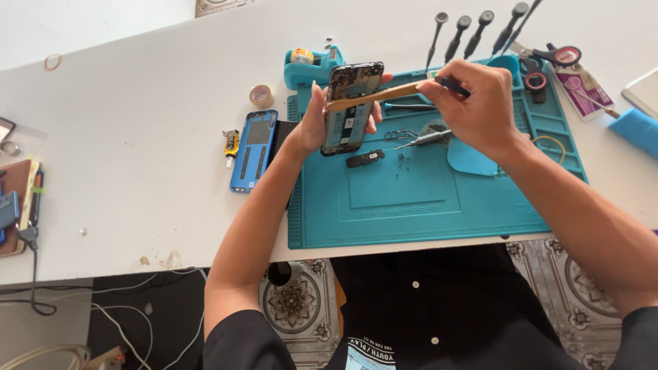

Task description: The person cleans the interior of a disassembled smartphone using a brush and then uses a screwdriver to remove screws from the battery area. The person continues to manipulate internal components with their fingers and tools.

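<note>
Phone point(351, 109), back off, stands upright above the mat's point(411, 205) far edge, gripped by the left hand point(317, 123). Right hand point(480, 103) pinches a tan stick point(373, 96) lying across its top; blue cover point(253, 149) left of mat.

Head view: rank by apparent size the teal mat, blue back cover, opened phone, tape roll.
1. Teal mat
2. Opened phone in the left hand and blue back cover: look alike, and the phone is raised nearer the camera, so unranked
3. Tape roll

Phone-repair workshop: teal repair mat point(411, 212), row of screwdrivers point(473, 31).
</note>
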Available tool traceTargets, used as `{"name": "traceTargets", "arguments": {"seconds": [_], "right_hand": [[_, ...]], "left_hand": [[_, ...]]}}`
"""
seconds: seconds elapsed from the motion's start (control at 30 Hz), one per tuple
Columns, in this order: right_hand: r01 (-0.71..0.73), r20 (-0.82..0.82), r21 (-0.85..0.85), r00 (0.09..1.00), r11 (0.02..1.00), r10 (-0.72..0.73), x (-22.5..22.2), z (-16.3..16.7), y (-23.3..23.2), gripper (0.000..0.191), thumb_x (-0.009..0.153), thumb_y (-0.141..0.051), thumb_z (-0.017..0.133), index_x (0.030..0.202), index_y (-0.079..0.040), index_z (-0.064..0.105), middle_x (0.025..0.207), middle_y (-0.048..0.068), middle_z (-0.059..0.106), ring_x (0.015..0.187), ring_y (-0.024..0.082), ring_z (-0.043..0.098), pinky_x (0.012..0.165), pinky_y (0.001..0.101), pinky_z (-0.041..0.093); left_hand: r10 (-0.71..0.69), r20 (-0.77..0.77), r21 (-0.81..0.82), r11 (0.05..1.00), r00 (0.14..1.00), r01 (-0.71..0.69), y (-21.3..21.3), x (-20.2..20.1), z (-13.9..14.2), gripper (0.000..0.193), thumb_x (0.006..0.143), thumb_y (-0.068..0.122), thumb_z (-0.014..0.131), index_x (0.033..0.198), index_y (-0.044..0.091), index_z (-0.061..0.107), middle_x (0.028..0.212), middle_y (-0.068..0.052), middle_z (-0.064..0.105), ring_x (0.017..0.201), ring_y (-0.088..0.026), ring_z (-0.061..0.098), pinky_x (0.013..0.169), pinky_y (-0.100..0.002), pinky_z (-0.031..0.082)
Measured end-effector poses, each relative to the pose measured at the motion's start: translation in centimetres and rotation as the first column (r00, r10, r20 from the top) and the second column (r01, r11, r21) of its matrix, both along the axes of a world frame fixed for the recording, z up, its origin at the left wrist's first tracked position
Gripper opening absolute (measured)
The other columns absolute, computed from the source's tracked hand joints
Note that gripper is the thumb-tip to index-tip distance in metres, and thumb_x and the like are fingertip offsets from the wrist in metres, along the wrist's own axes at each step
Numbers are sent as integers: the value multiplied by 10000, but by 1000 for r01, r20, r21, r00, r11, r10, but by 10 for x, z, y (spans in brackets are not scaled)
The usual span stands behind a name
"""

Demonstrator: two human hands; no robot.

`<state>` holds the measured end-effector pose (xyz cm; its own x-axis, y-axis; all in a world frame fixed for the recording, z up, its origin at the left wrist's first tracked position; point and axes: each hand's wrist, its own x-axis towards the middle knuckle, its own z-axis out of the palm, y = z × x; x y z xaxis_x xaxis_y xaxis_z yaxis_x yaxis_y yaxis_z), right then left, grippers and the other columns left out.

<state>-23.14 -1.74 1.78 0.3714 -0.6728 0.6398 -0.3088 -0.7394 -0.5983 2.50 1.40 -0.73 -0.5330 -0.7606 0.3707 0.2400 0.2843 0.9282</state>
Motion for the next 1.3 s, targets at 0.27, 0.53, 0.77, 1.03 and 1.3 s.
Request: {"name": "traceTargets", "arguments": {"seconds": [0.27, 0.53, 0.77, 1.03, 1.3], "right_hand": [[22, -50, 42, 999, 999, -20, 3, 4, -2, 297, 1026, -260, 817, 923, 4, 729, 589, 16, 538, 524, 70, 441, 471, 253, 300], [29, -56, 123, 998, 992, -22, 4, 5, -3, 317, 1012, -270, 794, 876, 5, 714, 549, 16, 522, 490, 66, 426, 445, 254, 288], [-63, -22, -13, 998, 998, 63, 6, 3, -2, 275, 1017, -215, 794, 873, 3, 704, 623, 32, 540, 537, 88, 429, 488, 268, 306], [-14, 33, -48, 999, 999, 16, 5, 4, -4, 284, 1028, -243, 782, 913, 7, 714, 659, 26, 572, 557, 83, 458, 495, 282, 332], [86, 29, 54, 996, 995, -88, -2, 8, -14, 361, 1094, -259, 759, 892, 25, 667, 645, 42, 549, 589, 67, 452, 495, 282, 332]], "left_hand": [[42, -7, 45, 998, 999, -41, -3, 4, -2, 1162, 900, 906, 208, 1589, -10, 398, 1011, -138, 697, 898, -211, 731, 809, -347, 638], [28, -60, 107, 994, 998, -22, -3, 6, -6, 1164, 905, 898, 201, 1600, -13, 408, 1029, -143, 692, 912, -207, 719, 826, -339, 616], [69, -22, 119, 991, 997, -66, -2, 8, -8, 1159, 909, 895, 191, 1592, -16, 408, 1016, -129, 688, 906, -205, 706, 829, -340, 611], [61, -18, 99, 993, 998, -59, -2, 9, -11, 1093, 949, 856, 288, 1583, -25, 421, 1019, -142, 689, 903, -215, 706, 826, -345, 605], [80, -15, 105, 991, 997, -78, -1, 10, -10, 1086, 959, 845, 276, 1588, -31, 399, 1037, -145, 690, 920, -215, 709, 817, -341, 601]]}}
